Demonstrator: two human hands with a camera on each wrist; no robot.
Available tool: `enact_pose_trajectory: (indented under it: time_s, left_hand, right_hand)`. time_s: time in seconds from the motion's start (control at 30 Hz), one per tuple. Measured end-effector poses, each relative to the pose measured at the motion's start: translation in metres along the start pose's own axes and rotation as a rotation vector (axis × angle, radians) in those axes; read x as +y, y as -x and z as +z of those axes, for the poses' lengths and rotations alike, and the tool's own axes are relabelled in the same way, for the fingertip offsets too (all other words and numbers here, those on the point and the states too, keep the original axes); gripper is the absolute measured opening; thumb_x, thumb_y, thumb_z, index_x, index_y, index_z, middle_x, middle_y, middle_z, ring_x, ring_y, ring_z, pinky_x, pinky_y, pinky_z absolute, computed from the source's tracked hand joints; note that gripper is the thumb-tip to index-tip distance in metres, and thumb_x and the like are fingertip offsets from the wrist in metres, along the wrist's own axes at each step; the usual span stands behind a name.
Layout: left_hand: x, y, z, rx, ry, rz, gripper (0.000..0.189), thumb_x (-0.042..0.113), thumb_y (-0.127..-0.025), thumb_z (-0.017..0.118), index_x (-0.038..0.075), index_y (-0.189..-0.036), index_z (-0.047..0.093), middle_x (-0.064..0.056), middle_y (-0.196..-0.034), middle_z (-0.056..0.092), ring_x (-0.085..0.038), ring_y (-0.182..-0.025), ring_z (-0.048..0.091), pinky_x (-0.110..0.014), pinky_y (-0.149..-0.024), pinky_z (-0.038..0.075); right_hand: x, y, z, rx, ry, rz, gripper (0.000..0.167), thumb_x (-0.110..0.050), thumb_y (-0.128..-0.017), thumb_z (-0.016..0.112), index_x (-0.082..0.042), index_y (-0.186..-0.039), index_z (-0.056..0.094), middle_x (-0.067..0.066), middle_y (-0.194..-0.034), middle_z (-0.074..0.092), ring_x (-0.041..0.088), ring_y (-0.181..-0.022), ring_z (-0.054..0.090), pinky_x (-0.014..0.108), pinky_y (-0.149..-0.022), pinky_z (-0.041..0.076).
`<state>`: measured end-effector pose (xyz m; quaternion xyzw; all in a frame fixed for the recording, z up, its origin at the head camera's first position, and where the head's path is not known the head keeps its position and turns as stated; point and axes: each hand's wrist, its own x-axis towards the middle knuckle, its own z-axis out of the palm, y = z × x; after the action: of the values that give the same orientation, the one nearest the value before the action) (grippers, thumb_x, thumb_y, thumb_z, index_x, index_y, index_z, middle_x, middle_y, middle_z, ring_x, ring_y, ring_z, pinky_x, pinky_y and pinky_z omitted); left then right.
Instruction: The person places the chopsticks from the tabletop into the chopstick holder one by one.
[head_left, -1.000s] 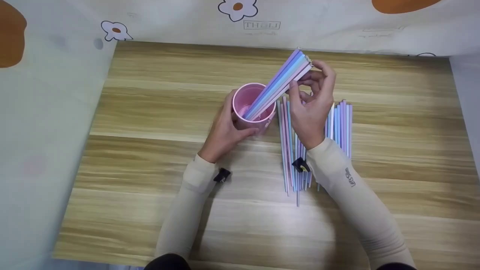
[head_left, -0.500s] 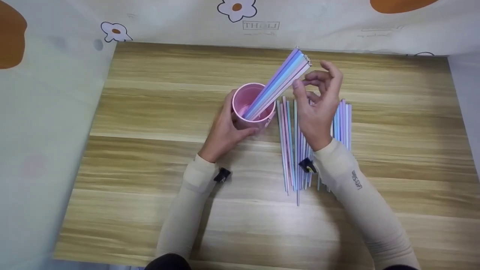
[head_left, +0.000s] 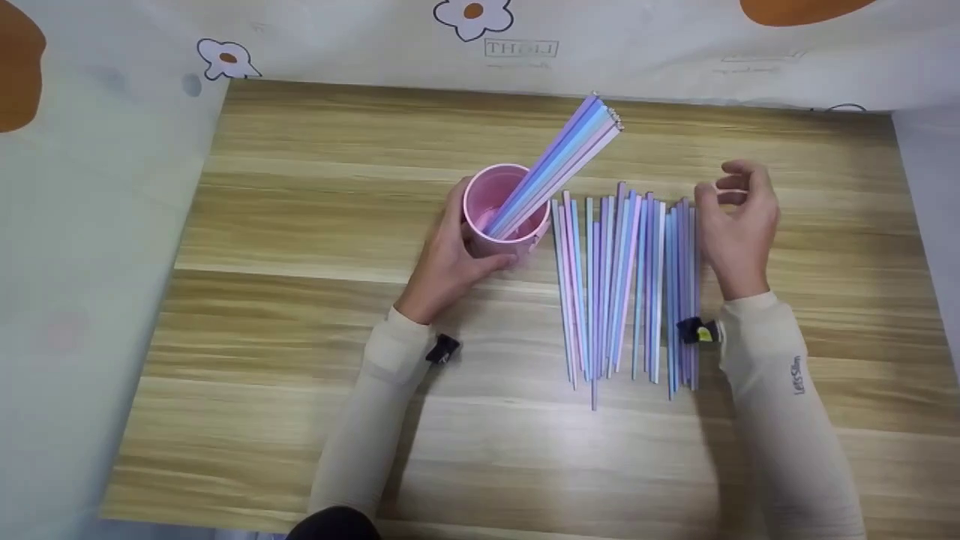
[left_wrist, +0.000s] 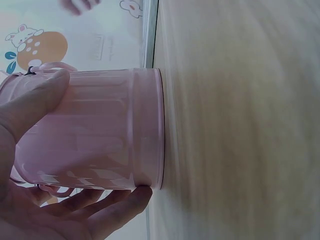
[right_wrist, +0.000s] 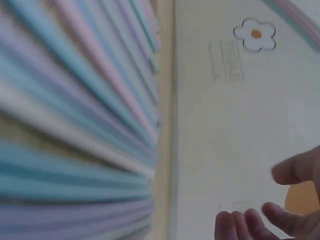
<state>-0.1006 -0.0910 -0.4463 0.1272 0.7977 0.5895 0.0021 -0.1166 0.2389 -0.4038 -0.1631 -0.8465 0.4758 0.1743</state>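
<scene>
My left hand [head_left: 448, 264] holds a pink cup [left_wrist: 95, 127] with small side handles, fingers and thumb around its wall. In the left wrist view its base meets the wooden table. A bundle of thin pastel sticks [head_left: 561, 166] leans in the cup, slanting out to the upper right. My right hand [head_left: 739, 225] is over the right end of a row of similar loose sticks [head_left: 621, 289], its fingers loosely bent and nothing between them. In the right wrist view, thumb and fingers are apart from the blurred sticks [right_wrist: 65, 95].
The wooden table [head_left: 315, 225] spreads around both arms. A pale curtain-like backdrop [head_left: 360, 45] with flower prints stands along its far edge. Small black clips [head_left: 443, 349] sit at the cuffs of the light sleeves.
My right hand has let go of the bundle in the cup and moved right and slightly down, uncovering the row of loose sticks. The left hand and cup have stayed put.
</scene>
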Motion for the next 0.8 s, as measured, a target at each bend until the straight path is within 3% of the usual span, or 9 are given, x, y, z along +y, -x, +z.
enact_pose_trajectory:
  time_s: [0.13, 0.23, 0.57, 0.8]
  left_hand:
    - [-0.001, 0.001, 0.000, -0.005, 0.018, 0.002, 0.106, 0.015, -0.068, 0.092, 0.016, -0.153, 0.029, -0.001, -0.146, 0.045, -0.014, -0.134, 0.042, -0.029, -0.114, 0.033]
    - [0.000, 0.001, -0.001, -0.002, 0.010, -0.003, 0.106, 0.016, -0.068, 0.092, 0.018, -0.153, 0.029, 0.000, -0.147, 0.044, -0.013, -0.134, 0.042, -0.027, -0.114, 0.033]
    - [-0.001, 0.001, 0.000, 0.000, -0.005, -0.011, 0.106, 0.019, -0.069, 0.092, 0.018, -0.154, 0.029, 0.000, -0.147, 0.044, -0.012, -0.135, 0.041, -0.027, -0.115, 0.031]
    - [0.001, 0.000, 0.000, -0.004, 0.020, -0.019, 0.106, 0.019, -0.069, 0.092, 0.020, -0.153, 0.029, 0.001, -0.147, 0.044, -0.012, -0.134, 0.042, -0.027, -0.114, 0.032]
  right_hand:
    - [0.016, -0.001, -0.010, -0.101, 0.207, 0.085, 0.045, -0.011, -0.091, 0.061, -0.002, -0.135, 0.056, 0.014, -0.117, 0.056, 0.021, -0.097, 0.056, 0.029, -0.081, 0.048]
    - [0.025, -0.001, -0.013, -0.180, 0.303, 0.117, 0.052, -0.009, -0.091, 0.059, -0.002, -0.142, 0.050, 0.020, -0.124, 0.053, 0.026, -0.102, 0.055, 0.033, -0.080, 0.047]
    - [0.037, -0.006, -0.016, -0.388, 0.387, 0.151, 0.060, 0.001, -0.088, 0.054, 0.005, -0.147, 0.040, 0.031, -0.125, 0.053, 0.040, -0.105, 0.055, 0.050, -0.089, 0.050]
    - [0.039, -0.007, -0.016, -0.438, 0.460, 0.135, 0.065, 0.004, -0.085, 0.056, 0.008, -0.147, 0.038, 0.027, -0.119, 0.051, 0.038, -0.102, 0.051, 0.053, -0.088, 0.049]
